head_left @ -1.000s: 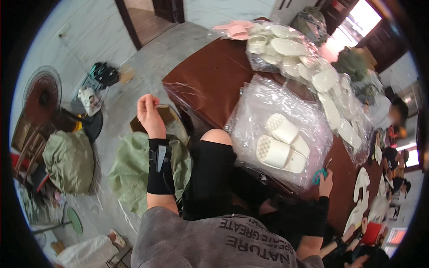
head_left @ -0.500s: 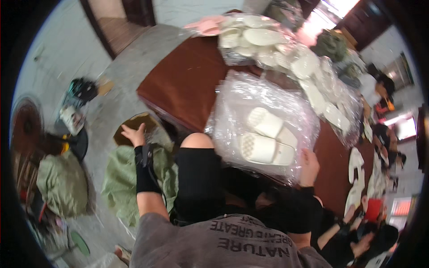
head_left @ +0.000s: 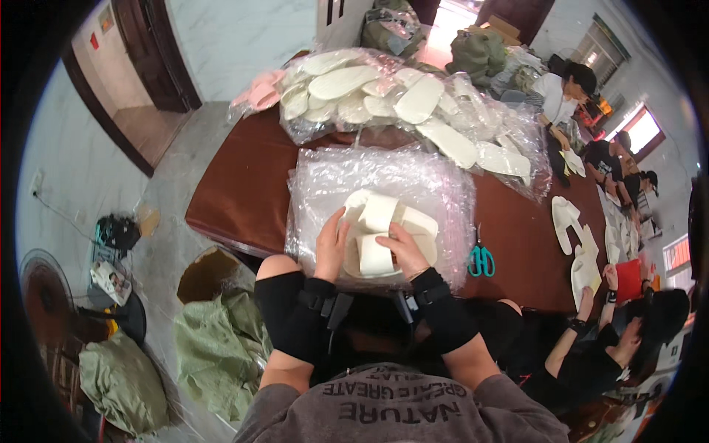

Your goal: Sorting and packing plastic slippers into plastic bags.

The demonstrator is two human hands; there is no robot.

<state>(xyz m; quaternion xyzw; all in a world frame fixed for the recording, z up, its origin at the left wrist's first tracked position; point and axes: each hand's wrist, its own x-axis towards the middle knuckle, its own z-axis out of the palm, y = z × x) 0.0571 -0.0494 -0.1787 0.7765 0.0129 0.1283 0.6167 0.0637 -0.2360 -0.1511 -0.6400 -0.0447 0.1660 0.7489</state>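
A pair of white slide slippers (head_left: 378, 214) with wide straps lies on a stack of clear plastic bags (head_left: 317, 184) at the table's near edge. My left hand (head_left: 331, 247) is at the slippers' left side, its fingers curled along the edge of the pair. On the right, my right hand (head_left: 406, 253) grips the nearer slipper, its thumb on the strap; the undersides of the fingers are hidden. Turquoise-handled scissors (head_left: 481, 260) lie on the table just right of the bags.
A heap of white slippers in clear plastic (head_left: 347, 83) spans the back of the brown table (head_left: 233, 188), with pink slippers (head_left: 260, 94) at its left end. Green sacks (head_left: 221, 347) and a carton (head_left: 209, 275) stand on the floor at left. Co-workers (head_left: 628, 325) sit along the right side.
My left hand has come from beside the table to the slippers. My right hand has moved from the bags' right edge onto them. The pair has shifted, and the head view has turned.
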